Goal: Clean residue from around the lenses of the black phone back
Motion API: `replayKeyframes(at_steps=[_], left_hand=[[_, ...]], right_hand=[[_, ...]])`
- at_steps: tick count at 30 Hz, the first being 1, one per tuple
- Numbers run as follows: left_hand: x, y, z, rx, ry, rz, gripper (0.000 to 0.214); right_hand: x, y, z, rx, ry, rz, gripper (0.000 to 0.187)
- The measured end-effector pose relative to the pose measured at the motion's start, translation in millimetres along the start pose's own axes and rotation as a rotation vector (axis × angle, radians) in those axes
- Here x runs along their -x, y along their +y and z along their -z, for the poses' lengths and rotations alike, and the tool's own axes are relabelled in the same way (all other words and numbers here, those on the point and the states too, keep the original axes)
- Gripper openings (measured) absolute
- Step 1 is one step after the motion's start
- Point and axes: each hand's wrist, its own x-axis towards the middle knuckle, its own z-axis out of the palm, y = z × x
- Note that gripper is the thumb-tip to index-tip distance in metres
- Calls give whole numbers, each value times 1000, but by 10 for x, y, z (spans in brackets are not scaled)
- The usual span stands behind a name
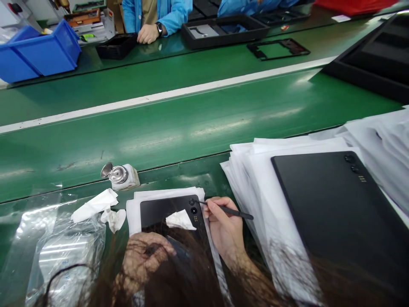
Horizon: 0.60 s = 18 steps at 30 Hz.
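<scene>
Right hand (223,230) pinches a thin tool (225,209), tip at the small tablet (166,211) camera corner, leftward; left hand (143,256) rests nearer, grip obscured by hair.

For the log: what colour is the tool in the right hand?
Black tool, head view.

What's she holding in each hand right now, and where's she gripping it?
The right hand pinches a thin black tool near its middle, tip at the tablet camera. The left hand, behind hair, rests by the tablet; no hold is clear.

Blue bins (41,53), green conveyor belt (179,123), solvent dispenser (123,176), crumpled wipes (96,205), black trays (223,30)
</scene>
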Motion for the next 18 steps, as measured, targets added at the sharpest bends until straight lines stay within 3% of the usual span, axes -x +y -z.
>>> replayKeyframes(at_steps=[3,8,10,18], left_hand=[[-4,22,15,62,-19,-29,17],[25,-64,59,-103,-89,-30,14],[38,-112,65,-124,-107,-24,12],[43,-120,51,-132,-106,-4,10]], right_hand=[[24,-142,59,-8,-56,83,37],[157,-411,204,172,-602,-41,17],[201,-410,256,196,-719,-89,14],[206,-269,292,221,-743,-115,16]])
